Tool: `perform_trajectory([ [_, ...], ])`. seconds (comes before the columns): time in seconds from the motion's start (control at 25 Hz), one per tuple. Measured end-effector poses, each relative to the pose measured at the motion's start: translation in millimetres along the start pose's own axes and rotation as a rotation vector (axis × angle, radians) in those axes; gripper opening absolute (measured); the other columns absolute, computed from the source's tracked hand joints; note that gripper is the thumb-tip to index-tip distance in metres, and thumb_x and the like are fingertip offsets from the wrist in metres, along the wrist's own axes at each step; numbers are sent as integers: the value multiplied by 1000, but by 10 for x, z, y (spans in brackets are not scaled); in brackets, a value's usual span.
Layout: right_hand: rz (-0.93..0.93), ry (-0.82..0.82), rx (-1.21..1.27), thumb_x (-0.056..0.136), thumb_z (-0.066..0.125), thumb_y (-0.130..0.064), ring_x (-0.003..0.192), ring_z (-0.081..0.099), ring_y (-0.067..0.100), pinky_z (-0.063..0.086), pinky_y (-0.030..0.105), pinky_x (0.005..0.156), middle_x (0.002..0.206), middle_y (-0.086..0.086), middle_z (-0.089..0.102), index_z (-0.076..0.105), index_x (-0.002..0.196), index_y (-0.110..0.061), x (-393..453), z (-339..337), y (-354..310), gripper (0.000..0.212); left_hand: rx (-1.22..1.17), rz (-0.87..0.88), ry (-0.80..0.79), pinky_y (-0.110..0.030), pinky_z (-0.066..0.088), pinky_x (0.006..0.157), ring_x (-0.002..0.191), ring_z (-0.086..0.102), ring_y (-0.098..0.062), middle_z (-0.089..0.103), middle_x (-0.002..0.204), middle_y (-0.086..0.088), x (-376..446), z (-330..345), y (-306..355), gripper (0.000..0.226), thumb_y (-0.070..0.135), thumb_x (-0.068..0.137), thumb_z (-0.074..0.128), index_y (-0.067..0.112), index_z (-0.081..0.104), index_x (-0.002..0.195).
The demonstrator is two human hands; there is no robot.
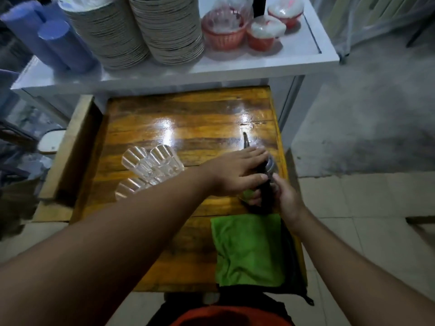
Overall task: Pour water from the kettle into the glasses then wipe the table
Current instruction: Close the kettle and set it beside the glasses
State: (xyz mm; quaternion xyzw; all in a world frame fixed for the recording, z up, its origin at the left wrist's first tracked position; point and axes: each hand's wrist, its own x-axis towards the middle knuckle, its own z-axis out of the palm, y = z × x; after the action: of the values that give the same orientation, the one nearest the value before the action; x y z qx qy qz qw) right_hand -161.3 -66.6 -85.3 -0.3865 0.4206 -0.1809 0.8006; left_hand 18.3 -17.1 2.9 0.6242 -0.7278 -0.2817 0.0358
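Three clear ribbed glasses (pixel 150 165) stand close together on the left half of the glossy wooden table (pixel 179 128). The kettle (pixel 266 182) is at the table's right edge, mostly hidden; its dark handle and thin spout show. My left hand (pixel 235 171) lies flat over the kettle's top. My right hand (pixel 286 196) is wrapped around the black handle. A folded green cloth (pixel 249 250) lies on the near right part of the table, just below the kettle.
A white shelf (pixel 211 67) behind the table carries two tall plate stacks (pixel 141 29), blue cylinders (pixel 54 41) and red baskets (pixel 223 31). A wooden bench edge (pixel 68 147) runs along the left. Tiled and concrete floor lies to the right.
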Motion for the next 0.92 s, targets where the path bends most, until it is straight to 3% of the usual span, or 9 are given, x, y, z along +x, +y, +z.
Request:
perform_trajectory([
  [0.12, 1, -2, -14, 106, 26, -39, 90, 76, 25, 59, 37, 80, 97, 11, 81, 81, 102, -17, -12, -84, 142, 58, 134, 93, 5, -35, 6, 121, 152, -2, -12, 6, 166, 0, -5, 113, -80, 74, 55, 97, 32, 20, 11, 158],
  [0.24, 23, -44, -98, 106, 25, -42, 98, 73, 30, 59, 37, 84, 111, 20, 76, 70, 121, -7, -27, -74, 173, 59, 190, 137, 26, -39, 9, 121, 152, 1, -14, 8, 166, 0, -1, 160, -172, 73, 54, 97, 34, 22, 11, 158],
  [0.32, -9, -17, -163, 104, 29, -45, 104, 72, 28, 59, 40, 89, 115, 19, 75, 67, 127, -10, -66, -52, 149, 56, 190, 147, 40, -39, 10, 120, 152, 3, -15, 10, 166, 1, 9, 177, -183, 72, 54, 96, 35, 22, 13, 158],
  [0.4, -55, 85, -322, 96, 36, -57, 106, 72, 27, 54, 46, 97, 110, 12, 78, 75, 115, -18, -158, -6, 157, 58, 192, 146, 76, -38, 8, 120, 152, 6, -15, 13, 165, 0, 10, 216, -167, 70, 52, 97, 36, 22, 17, 157],
  [0.48, -110, 285, -448, 92, 38, -62, 99, 71, 19, 53, 41, 92, 101, 4, 78, 78, 100, -22, -341, 97, 229, 56, 201, 136, 120, -40, 4, 122, 152, 6, -15, 15, 165, 0, -5, 246, -148, 69, 52, 98, 37, 22, 18, 157],
  [0.6, -303, 466, -552, 97, 43, -49, 101, 61, 10, 48, 32, 85, 106, -4, 66, 64, 103, -35, -668, 251, 462, 26, 166, 143, 249, -39, -1, 123, 153, 1, -16, 10, 166, -1, -153, 364, -117, 70, 50, 99, 39, 21, 13, 158],
  [0.68, -423, 483, -756, 91, 47, -46, 110, 57, 18, 48, 37, 92, 115, 1, 61, 60, 113, -29, -786, 218, 697, 31, 31, 58, 403, -37, 2, 123, 153, 3, -14, 13, 165, 1, -424, 609, -104, 68, 46, 99, 41, 21, 16, 158],
  [0.76, -471, 449, -1014, 87, 51, -46, 116, 54, 23, 44, 39, 97, 120, 4, 59, 61, 117, -22, -864, 170, 922, 40, -105, -140, 504, -39, 9, 123, 152, 7, -11, 19, 164, 4, -808, 1045, -150, 65, 42, 98, 42, 21, 23, 156],
  [0.92, -323, 215, -1442, 87, 50, -52, 139, 42, 26, 33, 47, 112, 149, 3, 50, 52, 139, -26, -801, 316, 1281, 58, -52, -462, 357, -44, 20, 119, 152, 10, -14, 19, 164, 2, -1344, 2001, -489, 67, 44, 96, 40, 18, 25, 156],
])
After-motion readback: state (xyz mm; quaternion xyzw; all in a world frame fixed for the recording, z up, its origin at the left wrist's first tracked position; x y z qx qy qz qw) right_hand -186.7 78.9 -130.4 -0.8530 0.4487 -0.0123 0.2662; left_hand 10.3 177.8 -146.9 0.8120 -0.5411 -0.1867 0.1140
